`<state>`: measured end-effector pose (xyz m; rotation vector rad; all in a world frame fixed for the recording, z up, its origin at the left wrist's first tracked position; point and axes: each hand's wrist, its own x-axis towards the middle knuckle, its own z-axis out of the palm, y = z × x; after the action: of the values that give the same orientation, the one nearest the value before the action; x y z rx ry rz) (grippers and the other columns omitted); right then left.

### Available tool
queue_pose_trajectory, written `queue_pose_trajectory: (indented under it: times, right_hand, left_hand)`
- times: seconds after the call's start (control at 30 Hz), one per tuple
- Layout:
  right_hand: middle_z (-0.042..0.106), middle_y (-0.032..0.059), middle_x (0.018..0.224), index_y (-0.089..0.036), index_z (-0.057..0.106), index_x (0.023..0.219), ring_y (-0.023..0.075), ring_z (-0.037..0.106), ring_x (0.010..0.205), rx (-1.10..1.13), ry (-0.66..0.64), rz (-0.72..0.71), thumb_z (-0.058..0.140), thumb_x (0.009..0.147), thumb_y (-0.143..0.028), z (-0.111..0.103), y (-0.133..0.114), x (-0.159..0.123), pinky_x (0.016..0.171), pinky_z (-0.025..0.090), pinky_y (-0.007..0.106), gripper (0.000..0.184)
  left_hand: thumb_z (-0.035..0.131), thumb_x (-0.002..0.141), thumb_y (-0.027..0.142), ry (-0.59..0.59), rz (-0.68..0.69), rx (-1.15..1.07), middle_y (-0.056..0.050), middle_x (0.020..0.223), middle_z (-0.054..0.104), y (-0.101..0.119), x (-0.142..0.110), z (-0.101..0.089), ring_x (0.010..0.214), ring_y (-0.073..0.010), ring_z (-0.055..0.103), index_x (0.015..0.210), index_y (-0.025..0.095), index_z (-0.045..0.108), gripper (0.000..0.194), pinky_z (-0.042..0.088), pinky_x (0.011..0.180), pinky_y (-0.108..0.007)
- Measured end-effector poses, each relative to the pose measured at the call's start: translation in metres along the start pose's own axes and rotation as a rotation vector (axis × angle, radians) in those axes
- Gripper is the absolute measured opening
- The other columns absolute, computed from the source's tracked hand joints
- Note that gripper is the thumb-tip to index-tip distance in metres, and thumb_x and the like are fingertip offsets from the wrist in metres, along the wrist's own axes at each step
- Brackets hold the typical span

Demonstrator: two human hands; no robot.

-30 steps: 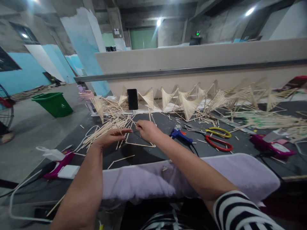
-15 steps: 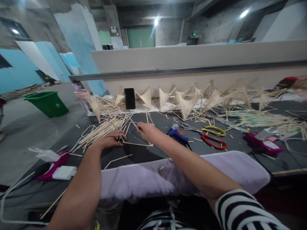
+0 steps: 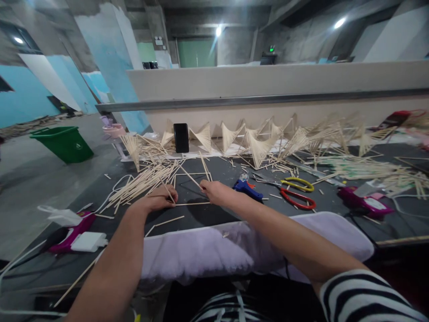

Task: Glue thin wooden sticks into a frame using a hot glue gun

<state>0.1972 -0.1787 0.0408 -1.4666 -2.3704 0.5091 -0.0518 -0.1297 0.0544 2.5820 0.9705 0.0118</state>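
Note:
A square-like frame of thin wooden sticks point(image 3: 192, 204) lies on the dark tabletop between my hands. My left hand point(image 3: 162, 197) is closed at its near left corner, the fingers pinching where a slanting stick point(image 3: 166, 189) rises. In my right hand point(image 3: 214, 193), thumb and fingers grip a loose wooden stick point(image 3: 190, 176) that points up and left across the frame. Two more sticks point(image 3: 203, 164) lean at the frame's far right corner. Left of the frame spreads a pile of loose sticks point(image 3: 140, 181).
Right of my hands lie a blue glue gun point(image 3: 248, 187) and scissors point(image 3: 297, 197) with red and yellow handles. A black phone point(image 3: 181, 138) stands behind, beside several fan-shaped stick models point(image 3: 261, 145). Purple power strips point(image 3: 72, 232) sit at both sides; a lilac cushion point(image 3: 201, 252) lines the near edge.
My right hand has moved right and slightly nearer me with its stick. My left hand has shifted slightly right, and its fingers are drawn closer together at the corner.

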Motion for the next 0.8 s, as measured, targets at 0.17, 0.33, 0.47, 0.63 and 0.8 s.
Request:
queue_pose_trajectory:
  times: [0.17, 0.33, 0.47, 0.63, 0.8]
  right_hand:
    - [0.049, -0.004, 0.061, -0.02, 0.045, 0.085, 0.0059, 0.043, 0.048, 0.119, -0.004, 0.014, 0.039, 0.08, -0.017, -0.001, 0.018, -0.004, 0.047, 0.029, 0.016, 0.009]
    - [0.048, -0.005, 0.06, -0.02, 0.043, 0.084, 0.0054, 0.043, 0.045, 0.224, 0.037, 0.013, 0.037, 0.079, -0.015, -0.001, 0.02, -0.012, 0.045, 0.03, 0.015, 0.01]
    - [0.047, -0.0057, 0.061, -0.02, 0.042, 0.081, 0.0047, 0.043, 0.045, 0.293, 0.062, 0.021, 0.037, 0.078, -0.013, -0.002, 0.018, -0.015, 0.046, 0.03, 0.014, 0.009]
    - [0.047, -0.006, 0.063, -0.021, 0.041, 0.079, 0.0045, 0.042, 0.048, 0.247, 0.079, -0.031, 0.04, 0.074, -0.011, 0.001, 0.022, -0.014, 0.047, 0.029, 0.014, 0.011]
    - [0.048, -0.0053, 0.065, -0.021, 0.041, 0.081, 0.0053, 0.042, 0.049, 0.222, 0.074, -0.03, 0.036, 0.073, -0.009, 0.003, 0.022, -0.017, 0.048, 0.028, 0.015, 0.015]
  left_hand:
    - [0.054, 0.071, 0.033, -0.092, 0.079, -0.086, -0.002, 0.082, 0.056, 0.013, -0.003, 0.001, 0.079, -0.0156, 0.05, 0.073, 0.018, 0.061, 0.017, 0.039, 0.073, -0.025]
    - [0.054, 0.074, 0.035, -0.076, 0.105, -0.342, -0.006, 0.096, 0.058, 0.035, -0.015, -0.017, 0.089, -0.0182, 0.053, 0.099, 0.018, 0.059, 0.03, 0.042, 0.077, -0.027]
    - [0.058, 0.073, 0.032, 0.076, 0.058, -0.614, -0.007, 0.098, 0.061, 0.039, -0.023, -0.023, 0.087, -0.0184, 0.056, 0.109, 0.019, 0.056, 0.038, 0.045, 0.07, -0.027]
    - [0.061, 0.071, 0.032, 0.36, 0.039, -0.833, -0.007, 0.083, 0.065, 0.027, -0.022, -0.015, 0.068, -0.013, 0.056, 0.095, 0.018, 0.064, 0.028, 0.043, 0.055, -0.021]
    - [0.055, 0.075, 0.034, 0.471, 0.004, -0.86, -0.005, 0.069, 0.063, 0.033, -0.009, -0.009, 0.05, -0.007, 0.044, 0.103, 0.014, 0.06, 0.035, 0.035, 0.046, -0.019]
